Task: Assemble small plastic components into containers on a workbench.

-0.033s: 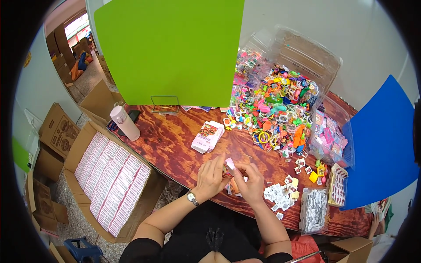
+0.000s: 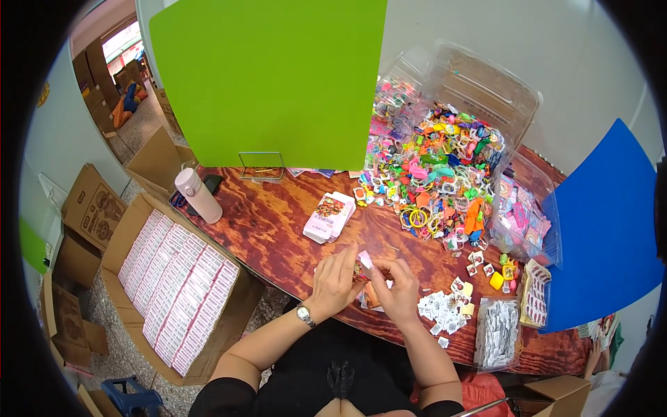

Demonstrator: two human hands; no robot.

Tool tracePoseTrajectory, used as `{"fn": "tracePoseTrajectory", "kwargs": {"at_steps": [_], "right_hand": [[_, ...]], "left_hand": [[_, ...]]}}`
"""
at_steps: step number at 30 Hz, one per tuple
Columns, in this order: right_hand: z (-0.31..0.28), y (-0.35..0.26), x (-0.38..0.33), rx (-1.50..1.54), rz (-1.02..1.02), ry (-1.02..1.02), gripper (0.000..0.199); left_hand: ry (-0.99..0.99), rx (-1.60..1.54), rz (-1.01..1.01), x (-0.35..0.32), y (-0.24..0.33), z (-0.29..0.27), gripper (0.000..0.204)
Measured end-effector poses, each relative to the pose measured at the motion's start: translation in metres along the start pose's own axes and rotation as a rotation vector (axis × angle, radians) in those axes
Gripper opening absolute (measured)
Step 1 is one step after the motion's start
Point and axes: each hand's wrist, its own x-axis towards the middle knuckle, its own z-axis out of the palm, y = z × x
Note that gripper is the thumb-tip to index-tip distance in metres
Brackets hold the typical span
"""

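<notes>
Above the near edge of the table, my left hand [image 2: 335, 279] and my right hand [image 2: 394, 286] meet around a small printed carton [image 2: 362, 263]. A pale pink flap of it shows between the fingers, and much of the rest is covered by my left hand. Both hands are closed on the carton. Just beyond them lies a short stack of flat pink-and-white cartons [image 2: 328, 217]. Beside my right hand is a loose heap of small white printed packets [image 2: 442, 310]. Something orange and printed lies partly hidden under my hands.
Colourful small toys [image 2: 445, 174] form a large pile at the far right, beside a clear bin [image 2: 526, 208]. A pink bottle [image 2: 199, 196] stands at the far left. Left of the table, an open cardboard box [image 2: 208, 326] holds rows of cartons. Green [image 2: 271, 83] and blue panels [image 2: 604, 243] border the workspace.
</notes>
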Motion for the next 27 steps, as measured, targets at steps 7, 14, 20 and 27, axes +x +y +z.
{"fn": "tracePoseTrajectory", "kwargs": {"at_steps": [7, 14, 20, 27], "right_hand": [[0.003, 0.005, -0.005, -0.149, -0.25, 0.077, 0.016], [0.007, 0.005, -0.018, -0.056, -0.096, 0.089, 0.02], [0.017, 0.0, -0.029, -0.184, -0.215, 0.122, 0.027], [0.018, 0.01, -0.024, -0.14, -0.063, 0.03, 0.03]], "left_hand": [[-0.029, 0.139, 0.067, -0.006, 0.0, 0.009, 0.088], [-0.059, 0.157, 0.049, -0.01, 0.006, 0.01, 0.089], [-0.046, 0.154, -0.016, -0.007, 0.013, 0.005, 0.081], [-0.178, 0.157, -0.024, -0.002, 0.007, 0.001, 0.08]]}}
